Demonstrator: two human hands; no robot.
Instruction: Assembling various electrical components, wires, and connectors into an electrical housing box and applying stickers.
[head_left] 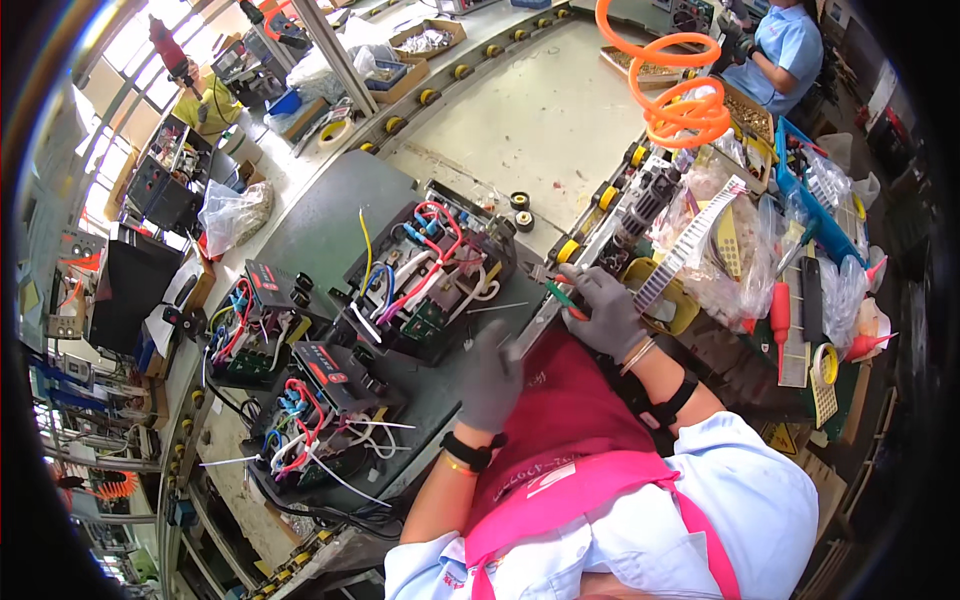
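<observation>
1. the right hand [605, 318], in a grey glove, is grasping pliers [563, 296] with red and green handles, just beyond the right end of the worktop [325, 212]; the tips are pointing toward the largest unit.
2. the left hand [490, 378], gloved alike, is hanging blurred by the near edge of the worktop; whether it is clenched or released, i cannot tell.
3. the largest unit [425, 285] is sitting uncovered toward the right end of the worktop, its red, blue, white and yellow wires showing.
4. a loose white tie [497, 307] is lying between that unit and the near edge.
5. a second unit [325, 385] is standing toward the near left corner, with white ties poking out; a third unit [268, 290] is standing behind it, by the far edge.
6. on the bench at the right, clear bags [745, 285], a blue bin [822, 225] and a red bottle [780, 315] are crowding together.
7. an orange coiled hose [685, 130] is hanging above; a co-worker [795, 50] is sitting beyond.
</observation>
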